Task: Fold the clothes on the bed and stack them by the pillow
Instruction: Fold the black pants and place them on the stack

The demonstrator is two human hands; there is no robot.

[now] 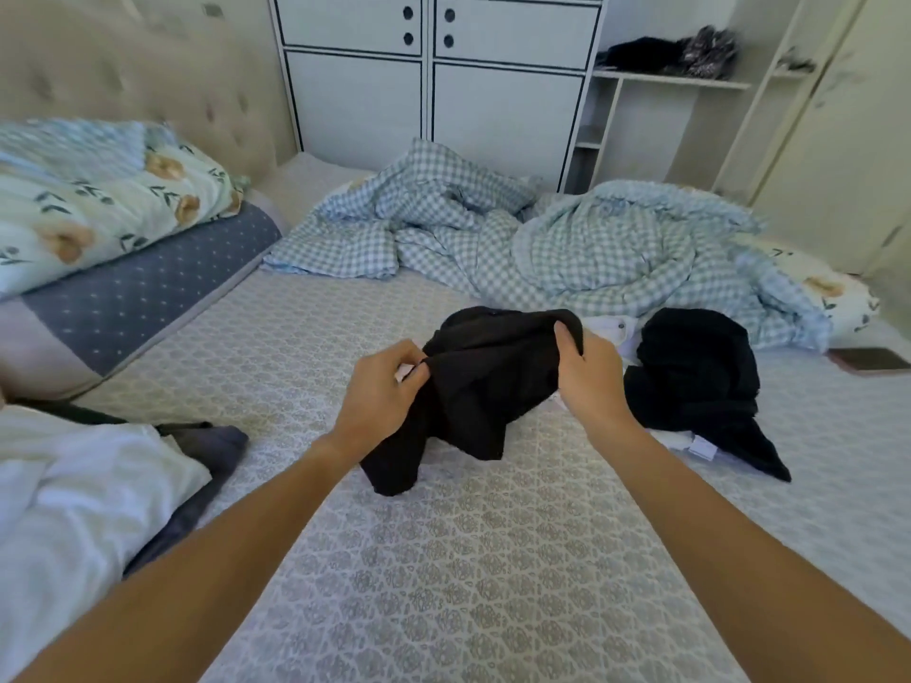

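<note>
A crumpled black garment (485,386) hangs over the middle of the bed, held up by both hands. My left hand (382,391) pinches its left edge; my right hand (589,372) grips its upper right edge. Its lower part droops onto the patterned bedspread (443,559). To the right lies another black garment (695,382) in a heap on top of a white piece (616,332). A floral pillow (103,199) rests on a blue dotted cushion (148,293) at the far left by the headboard.
A rumpled blue checked quilt (567,244) covers the far side of the bed. White and dark grey clothes (98,485) lie at the near left. A phone (872,359) sits at the right edge. A white cabinet (434,76) and shelves stand behind.
</note>
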